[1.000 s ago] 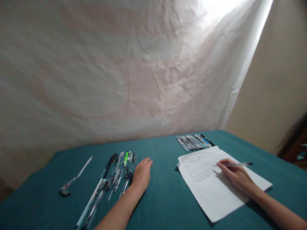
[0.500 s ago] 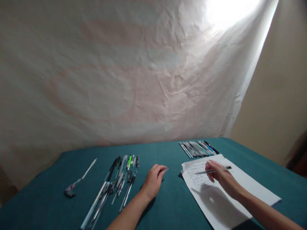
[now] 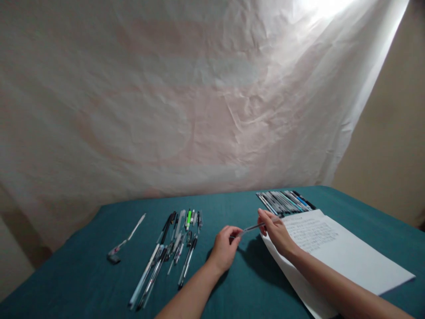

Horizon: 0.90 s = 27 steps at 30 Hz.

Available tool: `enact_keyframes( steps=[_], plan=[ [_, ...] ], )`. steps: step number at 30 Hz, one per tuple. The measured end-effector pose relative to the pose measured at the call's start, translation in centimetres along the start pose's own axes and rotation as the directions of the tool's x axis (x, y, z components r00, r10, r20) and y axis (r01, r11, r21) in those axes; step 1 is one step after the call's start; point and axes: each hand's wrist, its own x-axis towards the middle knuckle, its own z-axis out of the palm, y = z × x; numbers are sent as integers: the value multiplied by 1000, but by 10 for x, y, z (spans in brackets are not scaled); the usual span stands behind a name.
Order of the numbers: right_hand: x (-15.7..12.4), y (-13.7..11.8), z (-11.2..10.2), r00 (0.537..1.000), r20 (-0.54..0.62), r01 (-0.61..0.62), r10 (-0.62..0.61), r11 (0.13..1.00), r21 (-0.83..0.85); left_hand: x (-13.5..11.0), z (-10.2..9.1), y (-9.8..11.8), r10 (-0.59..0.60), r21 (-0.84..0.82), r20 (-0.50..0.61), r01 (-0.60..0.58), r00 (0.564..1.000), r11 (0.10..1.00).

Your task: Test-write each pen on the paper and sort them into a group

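A thin grey pen [image 3: 254, 227] slants between my two hands, over the cloth left of the papers. My right hand [image 3: 274, 228] is closed on its rear part, with the fingers pinched. My left hand [image 3: 227, 246] is closed too, thumb and forefinger pinching a small clear piece, which looks like a pen cap [image 3: 241, 233], at the pen's left end. Whether the tip is inside the clear piece or only touching it, I cannot tell. Handwritten paper sheets [image 3: 352, 261] lie under my right forearm.
Left of my hands lie loose pens [image 3: 149, 270] and caps, among them a bright green one [image 3: 188, 219]. A tidy row of pens [image 3: 285, 202] lies at the back right. Farther left is a white stick-like item with a dark end [image 3: 128, 239]. A pale sheet [image 3: 199, 110] hangs behind the table.
My right hand has moved left with the pen, from above the writing to my left hand. The pen's left end now meets the clear piece. The view has shifted slightly.
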Motion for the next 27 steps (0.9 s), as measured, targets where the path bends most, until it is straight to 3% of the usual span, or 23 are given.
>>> enact_keyframes(
  steps=[9, 16, 27],
  plan=[
    [-2, -2, -1, 1000, 28, 3, -2, 999, -33, -2, -2, 6, 42, -1, 45, -42, 998, 999],
    [-4, -5, 1, 1000, 27, 4, -3, 1000, -2, -2, 0, 4, 56, -61, 21, -54, 998, 997],
    [-7, 9, 8, 994, -14, -102, 105, 985, 136, 1, 7, -7, -90, -271, 37, 97, 995, 958]
  ],
)
